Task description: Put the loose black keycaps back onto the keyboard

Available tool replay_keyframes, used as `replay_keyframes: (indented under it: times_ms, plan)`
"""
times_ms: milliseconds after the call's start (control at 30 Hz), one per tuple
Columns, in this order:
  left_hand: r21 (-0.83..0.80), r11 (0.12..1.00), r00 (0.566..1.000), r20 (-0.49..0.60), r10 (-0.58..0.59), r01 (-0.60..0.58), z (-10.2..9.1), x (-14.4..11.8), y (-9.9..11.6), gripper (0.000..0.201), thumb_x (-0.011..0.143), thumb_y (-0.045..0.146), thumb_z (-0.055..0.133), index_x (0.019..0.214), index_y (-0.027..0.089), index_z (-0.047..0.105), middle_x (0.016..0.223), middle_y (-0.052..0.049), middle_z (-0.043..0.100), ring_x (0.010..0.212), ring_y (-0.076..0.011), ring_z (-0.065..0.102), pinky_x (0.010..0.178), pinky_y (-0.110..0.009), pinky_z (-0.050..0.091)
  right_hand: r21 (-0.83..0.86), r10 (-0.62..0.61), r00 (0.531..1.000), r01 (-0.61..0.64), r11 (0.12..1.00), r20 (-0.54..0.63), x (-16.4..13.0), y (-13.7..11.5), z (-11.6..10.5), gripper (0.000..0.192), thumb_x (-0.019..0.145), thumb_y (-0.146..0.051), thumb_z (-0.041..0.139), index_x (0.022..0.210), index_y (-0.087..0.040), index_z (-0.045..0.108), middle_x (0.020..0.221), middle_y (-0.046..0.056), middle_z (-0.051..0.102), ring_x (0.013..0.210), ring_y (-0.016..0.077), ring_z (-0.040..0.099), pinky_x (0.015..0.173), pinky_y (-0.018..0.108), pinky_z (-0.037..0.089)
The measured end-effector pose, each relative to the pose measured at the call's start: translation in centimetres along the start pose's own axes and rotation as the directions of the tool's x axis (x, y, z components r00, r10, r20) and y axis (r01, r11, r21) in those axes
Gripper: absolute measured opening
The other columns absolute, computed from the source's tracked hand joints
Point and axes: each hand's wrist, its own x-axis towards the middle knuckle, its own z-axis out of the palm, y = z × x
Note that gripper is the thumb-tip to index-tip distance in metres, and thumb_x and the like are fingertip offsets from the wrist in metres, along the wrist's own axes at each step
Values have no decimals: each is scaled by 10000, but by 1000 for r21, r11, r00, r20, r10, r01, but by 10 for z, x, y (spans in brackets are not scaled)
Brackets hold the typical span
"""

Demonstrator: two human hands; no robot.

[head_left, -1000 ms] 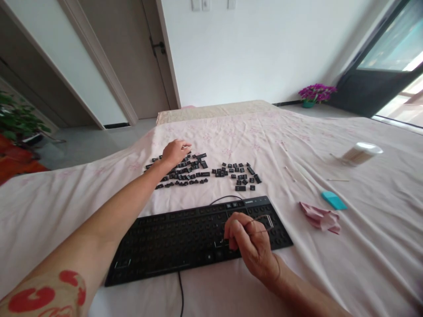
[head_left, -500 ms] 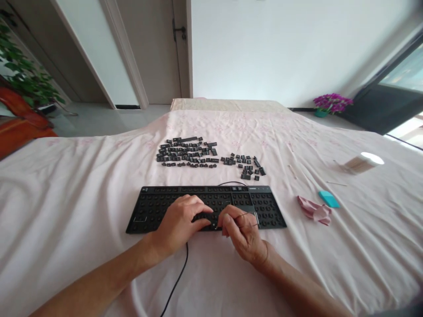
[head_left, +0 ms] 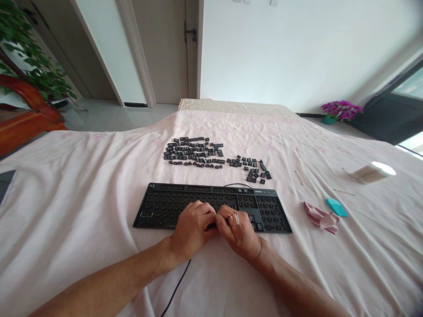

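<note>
A black keyboard (head_left: 194, 188) lies in front of me, most of its keycaps off and the switch stems bare. Over its lower middle edge, my left hand (head_left: 193, 226) is closed, thumb and fingertips pinched together. A small dark bit shows between them, too hidden to name. Against those fingertips presses my right hand (head_left: 238, 230), its fingers curled round a wire keycap puller (head_left: 237, 219); only a thin pale strip of it shows across the fingers. Loose black keycaps (head_left: 194, 152) lie in rows beyond the keyboard, with a smaller group (head_left: 253, 167) to their right.
To the right are a pink cloth (head_left: 320, 218), a teal piece (head_left: 336, 207), loose cotton swabs (head_left: 344, 192) and a tipped tub of swabs (head_left: 373, 172). A black cable (head_left: 176, 286) runs toward me. A dark flat object (head_left: 5, 184) edges in at left on the pink tablecloth (head_left: 82, 185).
My hands have come together, fingertips touching. My left hand has closed from a looser pose. The puller's wires, visible before, are now mostly hidden. The view has shifted slightly left.
</note>
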Motion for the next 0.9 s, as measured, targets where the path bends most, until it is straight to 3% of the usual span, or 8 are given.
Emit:
replay_keyframes:
  times_ms: [133,300,500,633,767,833,900]
  plan:
    - [26,1000,1000,-30,0,0,2,0,1,155,870,315,564,779,234,661,818,0,651,798,-163,517,726,-317,351,-50,-79,996,77,996,-40,-6,6,5,261,943,-215,369,693,-221,445,623,-15,502,527,112,462,511,257,328]
    - [50,998,997,-64,48,-45,3,0,5,258,909,335,507,719,202,619,745,-9,625,750,-156,511,691,-312,335,76,-45,990,55,996,-132,-13,7,2,261,933,-204,370,688,-232,454,623,-12,522,552,123,490,547,272,379]
    - [-136,988,996,-69,59,-68,4,0,4,231,929,316,488,799,203,641,783,-7,624,763,-132,549,727,-270,379,195,16,977,27,980,-212,-13,5,-2,293,940,-211,342,673,-237,462,602,-13,512,559,133,499,550,274,399]
    - [-251,968,1000,19,-12,16,0,5,4,221,922,324,498,819,193,643,821,-21,630,776,-137,571,714,-247,410,14,-139,972,144,989,-190,-9,3,-3,249,917,-178,370,691,-223,465,605,-17,529,529,111,492,517,244,371]
    - [-324,939,989,132,-73,112,-4,17,4,140,871,272,566,899,233,697,846,-19,656,782,-139,604,702,-234,434,-162,-313,926,283,945,-211,-4,2,-10,238,887,-126,387,676,-212,456,576,-21,532,504,99,493,500,220,361]
    - [-316,930,975,176,-134,184,-9,27,2,165,788,222,645,932,262,716,832,-6,667,762,-142,614,685,-231,445,-150,-265,925,231,961,-272,-4,7,-16,235,894,-119,369,704,-206,475,609,-15,559,533,98,526,532,211,390]
    - [-313,917,964,177,-200,248,-17,42,-4,220,720,175,677,911,269,730,812,7,673,738,-141,621,677,-229,460,-54,-92,927,78,995,-363,-4,14,-23,268,925,-152,336,707,-206,483,620,-16,553,543,98,536,546,206,406]
